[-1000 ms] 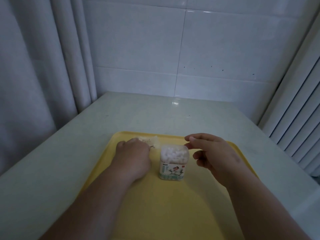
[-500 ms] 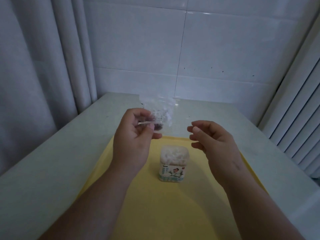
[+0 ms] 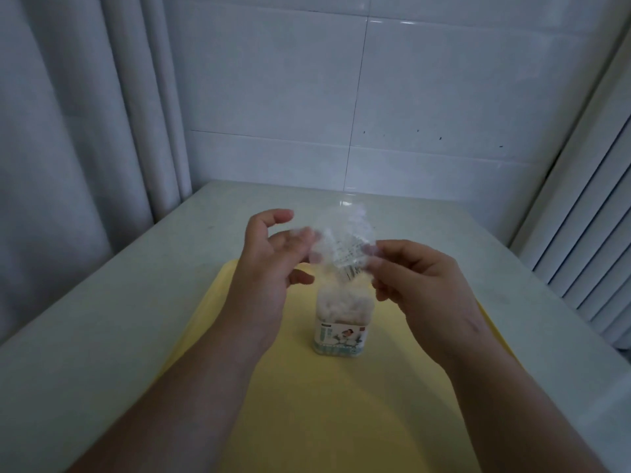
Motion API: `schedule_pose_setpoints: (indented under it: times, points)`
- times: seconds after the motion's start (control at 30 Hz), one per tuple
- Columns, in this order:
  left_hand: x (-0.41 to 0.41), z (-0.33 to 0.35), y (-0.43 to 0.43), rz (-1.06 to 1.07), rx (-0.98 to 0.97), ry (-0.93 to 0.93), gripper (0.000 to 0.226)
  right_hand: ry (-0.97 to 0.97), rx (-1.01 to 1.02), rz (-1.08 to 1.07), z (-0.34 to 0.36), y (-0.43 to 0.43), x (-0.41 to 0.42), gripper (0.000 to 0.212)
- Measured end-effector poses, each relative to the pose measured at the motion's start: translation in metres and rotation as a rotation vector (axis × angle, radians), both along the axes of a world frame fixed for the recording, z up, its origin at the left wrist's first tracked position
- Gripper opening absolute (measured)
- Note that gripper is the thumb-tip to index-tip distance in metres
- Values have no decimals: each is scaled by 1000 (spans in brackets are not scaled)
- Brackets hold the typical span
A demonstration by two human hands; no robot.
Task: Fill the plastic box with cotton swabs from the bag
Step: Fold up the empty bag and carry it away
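Note:
A small clear plastic box [image 3: 341, 331] with a printed label stands on the yellow tray [image 3: 327, 414], packed with white cotton swabs [image 3: 342, 302] up to its open top. Right above it hangs the crumpled clear bag [image 3: 343, 242], blurred and apparently nearly empty. My right hand [image 3: 423, 285] pinches the bag's right lower edge. My left hand [image 3: 269, 268] is at the bag's left edge with its fingers spread; its fingertips touch the film and its thumb is held away from it.
The tray lies on a pale table [image 3: 102, 319] set in a corner. A curtain [image 3: 68, 148] hangs at the left, a white tiled wall [image 3: 375, 97] is behind, and white slats [image 3: 587, 233] are at the right.
My left hand lifted the bag off the tray and brought it over the box. My right hand came up and took hold of it, and my left hand's fingers have opened.

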State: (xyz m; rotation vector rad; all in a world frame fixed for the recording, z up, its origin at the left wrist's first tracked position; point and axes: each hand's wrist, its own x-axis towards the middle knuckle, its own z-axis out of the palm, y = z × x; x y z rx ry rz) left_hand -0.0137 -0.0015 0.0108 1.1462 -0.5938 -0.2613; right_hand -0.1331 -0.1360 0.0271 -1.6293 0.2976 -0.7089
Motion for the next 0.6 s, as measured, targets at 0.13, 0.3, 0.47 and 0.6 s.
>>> schedule_pose_setpoints:
  times: [0.13, 0.3, 0.47, 0.6]
  points:
    - [1, 2, 1, -156, -1, 130, 37, 46, 11, 47, -3, -4, 1, 17]
    - [-4, 0, -1, -105, 178, 14, 13, 47, -1, 71, -4, -4, 1, 15]
    - [0, 1, -1, 48, 65, 64, 11, -16, 173, -26, -4, -8, 1, 13]
    - [-1, -2, -3, 120, 40, 55, 10, 20, 122, -35, -2, -6, 1, 13]
